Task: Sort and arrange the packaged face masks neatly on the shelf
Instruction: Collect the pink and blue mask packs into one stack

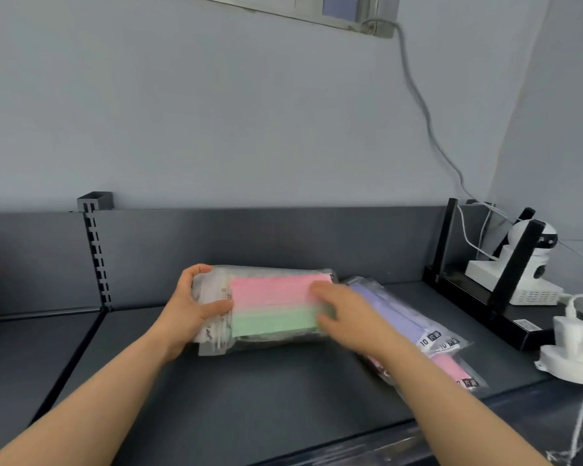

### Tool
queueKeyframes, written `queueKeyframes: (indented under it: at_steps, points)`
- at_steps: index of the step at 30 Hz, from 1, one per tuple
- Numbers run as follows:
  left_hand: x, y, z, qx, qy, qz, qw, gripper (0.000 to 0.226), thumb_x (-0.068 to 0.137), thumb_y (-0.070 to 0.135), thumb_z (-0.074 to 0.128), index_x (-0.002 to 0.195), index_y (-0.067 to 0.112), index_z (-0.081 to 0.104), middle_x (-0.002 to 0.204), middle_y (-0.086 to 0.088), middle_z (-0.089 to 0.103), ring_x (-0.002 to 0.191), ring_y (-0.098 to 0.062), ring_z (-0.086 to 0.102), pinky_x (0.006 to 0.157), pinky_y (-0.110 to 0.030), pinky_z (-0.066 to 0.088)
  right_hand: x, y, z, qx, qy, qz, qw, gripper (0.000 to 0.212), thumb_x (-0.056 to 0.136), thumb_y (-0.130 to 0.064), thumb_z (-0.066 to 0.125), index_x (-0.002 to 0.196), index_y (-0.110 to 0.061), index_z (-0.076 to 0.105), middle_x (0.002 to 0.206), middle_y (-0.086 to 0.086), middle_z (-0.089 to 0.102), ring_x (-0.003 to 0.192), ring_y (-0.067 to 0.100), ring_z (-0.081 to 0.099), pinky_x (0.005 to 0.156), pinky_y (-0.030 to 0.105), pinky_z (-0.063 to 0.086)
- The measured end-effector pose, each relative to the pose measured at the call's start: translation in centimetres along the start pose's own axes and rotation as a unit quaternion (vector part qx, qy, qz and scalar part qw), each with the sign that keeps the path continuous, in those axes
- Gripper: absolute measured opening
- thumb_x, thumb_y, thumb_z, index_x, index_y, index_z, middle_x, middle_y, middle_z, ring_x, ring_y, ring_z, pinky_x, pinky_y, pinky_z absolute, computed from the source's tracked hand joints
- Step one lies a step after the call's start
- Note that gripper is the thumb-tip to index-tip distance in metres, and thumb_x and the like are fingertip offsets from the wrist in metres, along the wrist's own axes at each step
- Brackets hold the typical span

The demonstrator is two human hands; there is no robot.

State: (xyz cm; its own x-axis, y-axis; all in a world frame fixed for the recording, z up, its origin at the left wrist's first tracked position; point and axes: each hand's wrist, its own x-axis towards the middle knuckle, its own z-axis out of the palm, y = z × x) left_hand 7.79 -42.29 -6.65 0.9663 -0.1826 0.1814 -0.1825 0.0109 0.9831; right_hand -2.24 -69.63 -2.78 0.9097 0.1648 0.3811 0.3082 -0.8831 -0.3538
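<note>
1. Fingers [196, 269] of the left hand [191, 307] curl over the top left corner of the bundle of mask packs [273, 304], and the thumb presses on its front, so that end is gripped. The right hand [344, 314] lies on the bundle's right end. Its fingers look fairly straight and close together, but they are blurred, so I cannot tell more.
2. From where I stand, the dark grey shelf [249, 398] runs across the whole width, with a low back panel [283, 237] of the same grey behind it.
3. Near the middle of the shelf, towards the back panel, the bundle stands on its long edge. Its long axis runs left to right, roughly parallel to the panel, and its broad face is turned towards the person, with a pink band above a green one.
4. Just right of the bundle, loose packs lie flat and overlapping. Their long axes slant from the back left towards the front right. A purple pack [394, 311] is on top and a pink pack [448, 368] is nearer the front edge, both partly under the right forearm.
5. On the far right a white camera [532, 250] sits behind a black stand [468, 297].
6. A white plug [572, 344] sits at the right edge.
</note>
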Motion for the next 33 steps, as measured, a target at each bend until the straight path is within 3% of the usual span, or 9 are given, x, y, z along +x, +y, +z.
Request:
queueKeyframes:
  at_steps: [4, 8, 11, 16, 21, 24, 29, 31, 33]
  points:
    - [0.0, -0.1, -0.7, 0.007, 0.005, 0.017, 1.0, 0.056, 0.077, 0.001, 0.079, 0.102, 0.047, 0.059, 0.121, -0.009, 0.061, 0.089, -0.025, 0.071, 0.071, -0.043, 0.06, -0.4, 3.3, -2.6, -0.203, -0.065, 0.266, 0.94, 0.08, 0.077, -0.062, 0.06, 0.136, -0.011, 0.041, 0.134, 0.014, 0.05, 0.124, 0.032, 0.046, 0.104, 0.041, 0.036]
    - [-0.2, 0.0, -0.6, -0.005, 0.008, 0.02, 1.0, 0.047, 0.08, -0.004, 0.074, 0.095, 0.04, 0.065, 0.126, -0.009, 0.059, 0.097, -0.037, 0.065, 0.093, -0.056, 0.051, -1.2, 5.2, -2.5, -0.172, -0.084, 0.349, 0.917, 0.101, 0.063, -0.068, 0.069, 0.14, -0.013, 0.034, 0.135, 0.013, 0.048, 0.122, 0.034, 0.047, 0.1, 0.041, 0.04]
    - [-0.5, 0.2, -0.5, 0.012, 0.006, 0.022, 1.0, 0.042, 0.081, 0.0, 0.073, 0.096, 0.038, 0.065, 0.111, -0.009, 0.06, 0.082, -0.03, 0.055, 0.084, -0.053, 0.05, -1.4, 5.4, -2.8, -0.147, -0.013, 0.35, 0.925, 0.091, 0.062, -0.057, 0.079, 0.129, -0.012, 0.037, 0.127, 0.015, 0.044, 0.103, 0.031, 0.053, 0.083, 0.037, 0.046]
    - [-1.1, 0.5, -0.6, 0.041, 0.022, 0.04, 0.998, 0.036, 0.085, 0.001, 0.069, 0.088, 0.037, 0.066, 0.094, 0.002, 0.059, 0.061, -0.004, 0.057, 0.056, -0.015, 0.048, -0.8, 5.4, -5.1, -0.059, 0.121, 0.335, 0.932, 0.069, 0.075, -0.044, 0.076, 0.124, -0.014, 0.038, 0.123, 0.012, 0.037, 0.074, 0.024, 0.051, 0.067, 0.032, 0.042]
    - [-1.4, 0.5, -0.8, 0.052, 0.039, 0.033, 0.997, 0.03, 0.093, 0.006, 0.06, 0.091, 0.036, 0.064, 0.101, -0.006, 0.062, 0.069, -0.018, 0.061, 0.063, -0.029, 0.052, 0.3, 4.5, -6.6, 0.04, 0.205, 0.259, 0.943, 0.063, 0.076, -0.045, 0.075, 0.124, -0.016, 0.046, 0.121, 0.005, 0.045, 0.079, 0.018, 0.054, 0.068, 0.031, 0.042]
    - [-1.6, 0.9, -0.3, 0.076, 0.053, 0.039, 0.995, 0.028, 0.094, 0.009, 0.058, 0.092, 0.037, 0.062, 0.098, -0.001, 0.062, 0.063, -0.007, 0.062, 0.055, -0.022, 0.05, 0.9, 3.1, -5.8, 0.142, 0.117, 0.177, 0.967, 0.056, 0.068, -0.041, 0.083, 0.112, -0.024, 0.053, 0.105, -0.007, 0.06, 0.084, 0.006, 0.059, 0.065, 0.021, 0.044]
    - [-2.1, 1.9, 0.8, 0.076, 0.046, 0.052, 0.995, 0.021, 0.097, 0.018, 0.052, 0.089, 0.035, 0.06, 0.078, 0.004, 0.057, 0.045, 0.001, 0.05, 0.04, -0.015, 0.041, 2.8, 0.6, -2.1, 0.084, -0.057, 0.075, 0.992, 0.064, 0.062, -0.041, 0.087, 0.117, -0.031, 0.055, 0.098, -0.017, 0.051, 0.082, -0.003, 0.051, 0.068, 0.014, 0.039]
    - [-2.7, 2.8, 1.1, 0.068, 0.029, 0.059, 0.995, 0.008, 0.091, 0.034, 0.064, 0.087, 0.035, 0.058, 0.082, 0.001, 0.059, 0.055, -0.001, 0.054, 0.048, -0.017, 0.045, 3.7, -0.2, -0.8, 0.083, -0.088, 0.047, 0.992, 0.065, 0.062, -0.04, 0.087, 0.117, -0.036, 0.053, 0.108, -0.012, 0.048, 0.093, 0.004, 0.052, 0.078, 0.018, 0.043]
    - [-3.1, 3.2, 1.2, 0.052, 0.0, 0.048, 0.997, 0.04, 0.065, 0.043, 0.084, 0.091, 0.034, 0.055, 0.095, -0.008, 0.065, 0.073, -0.02, 0.065, 0.064, -0.037, 0.057, 4.4, -0.9, 0.1, 0.074, -0.088, 0.03, 0.993, 0.065, 0.061, -0.042, 0.086, 0.115, -0.041, 0.05, 0.112, -0.008, 0.043, 0.101, 0.014, 0.05, 0.086, 0.028, 0.045]
